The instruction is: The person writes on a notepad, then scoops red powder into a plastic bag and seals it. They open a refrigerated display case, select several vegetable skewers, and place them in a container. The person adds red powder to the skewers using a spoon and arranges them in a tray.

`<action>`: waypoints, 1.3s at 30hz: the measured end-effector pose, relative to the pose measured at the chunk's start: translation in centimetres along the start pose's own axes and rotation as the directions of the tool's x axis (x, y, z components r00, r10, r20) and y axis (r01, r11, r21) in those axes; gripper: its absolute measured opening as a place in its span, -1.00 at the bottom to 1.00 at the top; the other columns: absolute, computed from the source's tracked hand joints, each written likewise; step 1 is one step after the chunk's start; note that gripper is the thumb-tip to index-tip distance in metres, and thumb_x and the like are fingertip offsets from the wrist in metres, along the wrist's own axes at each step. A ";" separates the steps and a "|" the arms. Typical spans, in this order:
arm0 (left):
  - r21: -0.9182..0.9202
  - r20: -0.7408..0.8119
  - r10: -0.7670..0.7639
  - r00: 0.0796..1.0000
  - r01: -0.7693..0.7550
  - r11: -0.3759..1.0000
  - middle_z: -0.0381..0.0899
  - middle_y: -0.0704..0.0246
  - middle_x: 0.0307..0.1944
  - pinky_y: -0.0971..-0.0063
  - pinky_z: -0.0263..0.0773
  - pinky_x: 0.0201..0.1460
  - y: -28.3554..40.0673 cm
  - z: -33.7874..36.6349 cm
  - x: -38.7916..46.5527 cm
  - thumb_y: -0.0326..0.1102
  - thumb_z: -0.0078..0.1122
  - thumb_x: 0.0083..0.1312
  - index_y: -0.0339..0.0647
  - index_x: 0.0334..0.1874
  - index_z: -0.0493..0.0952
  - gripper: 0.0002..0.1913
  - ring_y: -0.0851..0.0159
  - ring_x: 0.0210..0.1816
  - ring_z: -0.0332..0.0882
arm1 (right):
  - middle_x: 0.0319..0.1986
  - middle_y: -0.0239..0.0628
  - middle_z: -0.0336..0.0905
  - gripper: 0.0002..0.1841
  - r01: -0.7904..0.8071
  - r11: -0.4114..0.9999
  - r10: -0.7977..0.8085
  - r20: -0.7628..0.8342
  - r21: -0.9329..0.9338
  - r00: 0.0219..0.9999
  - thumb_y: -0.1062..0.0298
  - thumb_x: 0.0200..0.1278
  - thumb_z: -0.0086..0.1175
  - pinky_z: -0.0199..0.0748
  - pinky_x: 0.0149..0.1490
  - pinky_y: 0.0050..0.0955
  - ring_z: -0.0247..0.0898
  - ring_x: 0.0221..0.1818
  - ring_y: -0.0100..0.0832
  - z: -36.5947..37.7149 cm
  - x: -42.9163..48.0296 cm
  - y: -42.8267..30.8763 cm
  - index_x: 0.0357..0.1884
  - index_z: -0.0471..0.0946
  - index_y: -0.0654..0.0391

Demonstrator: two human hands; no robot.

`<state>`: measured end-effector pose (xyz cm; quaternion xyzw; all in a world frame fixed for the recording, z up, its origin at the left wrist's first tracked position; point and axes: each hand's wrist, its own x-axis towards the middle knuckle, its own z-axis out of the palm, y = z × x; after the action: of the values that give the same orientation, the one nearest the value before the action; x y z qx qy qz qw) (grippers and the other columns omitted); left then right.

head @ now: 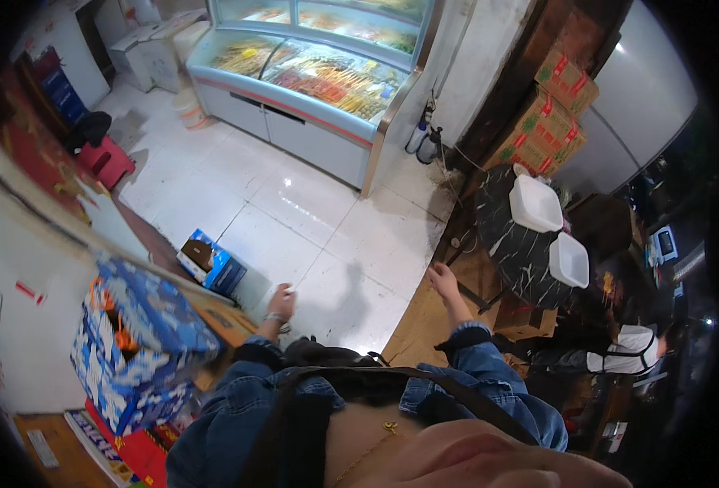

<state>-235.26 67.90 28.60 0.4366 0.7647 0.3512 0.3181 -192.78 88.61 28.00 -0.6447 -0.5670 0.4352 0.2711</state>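
Note:
My left hand (282,303), with a bracelet at its wrist, hangs over the white tiled floor (286,226). Its fingers are curled, and a small pale spot shows at them; whether it holds something is unclear. Nearest to it are an open blue cardboard box (216,268) on the floor and a blue-and-white camouflage-pattern bag (143,341). My right hand (443,280) is held out beside a round black marble-patterned table (500,238). Its fingers are bent, with no object visible in them. Two white plastic tubs stand on that table, a larger one (536,204) and a smaller one (570,260).
A glass-fronted display cooler (311,128) full of skewered food stands ahead. Printed cartons (542,134) are stacked behind the table, with pump sprayers (426,146) by the wall. A pink stool (106,158) is at the left. Another person (628,351) is at the far right.

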 end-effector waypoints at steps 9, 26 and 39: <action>0.037 -0.346 -0.477 0.808 0.520 0.853 0.48 0.08 -0.20 0.29 0.38 -0.18 -9.9 -12.6 20.3 -0.17 -0.04 0.18 -0.25 0.01 0.31 -0.59 0.11 -0.22 0.48 | -0.17 -0.22 0.42 -0.47 0.147 0.989 -0.146 -0.081 0.017 0.986 0.17 0.09 0.07 0.28 -0.03 -0.51 0.32 -0.13 -0.43 11.8 28.9 -24.8 0.07 0.28 0.26; 0.267 -0.299 -0.458 0.837 0.534 0.802 0.51 0.20 -0.19 0.45 0.37 -0.18 -1.7 -21.0 62.4 -0.16 -0.16 0.26 -0.25 -0.01 0.36 -0.64 0.25 -0.29 0.47 | -0.20 -0.07 0.40 -0.47 0.665 0.737 -0.267 -0.956 -0.124 0.118 0.26 0.02 0.10 0.27 -0.04 -0.39 0.33 -0.16 -0.27 5.4 74.6 -53.8 0.04 0.29 0.30; -0.268 -0.031 -0.802 0.597 0.768 0.582 0.48 0.24 -0.28 0.59 0.34 -0.38 -6.8 -29.3 78.5 -0.22 -0.16 0.28 -0.24 -0.06 0.31 -0.72 0.37 -0.37 0.45 | -0.25 0.06 0.44 -0.60 0.167 0.957 -0.208 -0.962 -0.238 -0.176 0.38 0.00 0.06 0.31 -0.06 -0.38 0.38 -0.21 -0.19 5.5 81.4 -55.1 -0.11 0.35 0.41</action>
<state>-294.17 127.76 25.10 -0.0142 0.8548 0.2902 0.4301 -226.55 178.09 51.17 -0.6621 -0.2598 -0.2535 0.6557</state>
